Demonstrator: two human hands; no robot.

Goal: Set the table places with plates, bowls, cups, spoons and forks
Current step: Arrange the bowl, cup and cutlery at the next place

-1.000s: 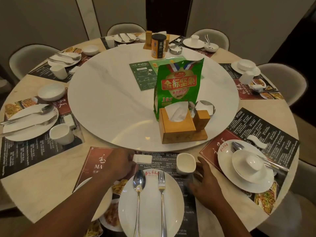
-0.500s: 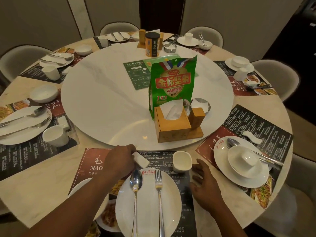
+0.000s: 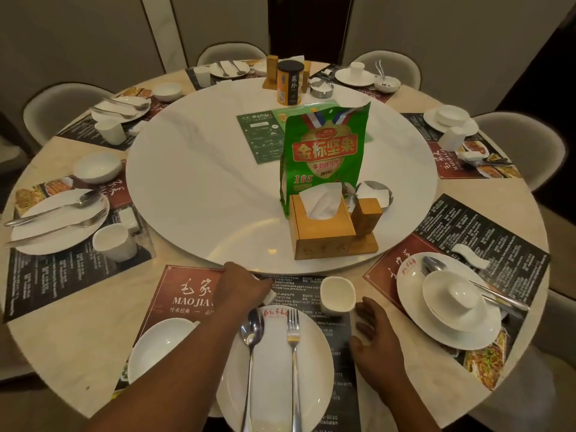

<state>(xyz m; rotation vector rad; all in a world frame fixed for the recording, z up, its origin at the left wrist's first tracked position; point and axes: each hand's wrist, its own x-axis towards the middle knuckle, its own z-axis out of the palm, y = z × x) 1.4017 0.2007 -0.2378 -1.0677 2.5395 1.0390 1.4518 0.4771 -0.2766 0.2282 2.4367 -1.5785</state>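
The near place has a white plate (image 3: 274, 372) with a spoon (image 3: 251, 335) and a fork (image 3: 293, 338) lying side by side on it. A white cup (image 3: 337, 295) stands just beyond the plate, and a white bowl (image 3: 162, 347) sits to its left. My left hand (image 3: 240, 286) lies above the spoon's tip and pinches a small white cutlery rest (image 3: 270, 297), most of it hidden under the fingers. My right hand (image 3: 374, 335) rests flat on the dark placemat (image 3: 339, 369), fingers relaxed, just right of the cup and apart from it.
A white turntable (image 3: 202, 188) fills the middle, carrying a wooden tissue box (image 3: 322, 235), a green snack bag (image 3: 324, 151) and a tin (image 3: 290, 84). Set places ring the table: a plate with an upturned bowl (image 3: 455, 302) at right, a plate with cutlery (image 3: 59, 219) at left.
My left hand closed on the white rest, tilted it and drew it in under the fingers, near the plate's rim. My right hand stayed beside the cup.
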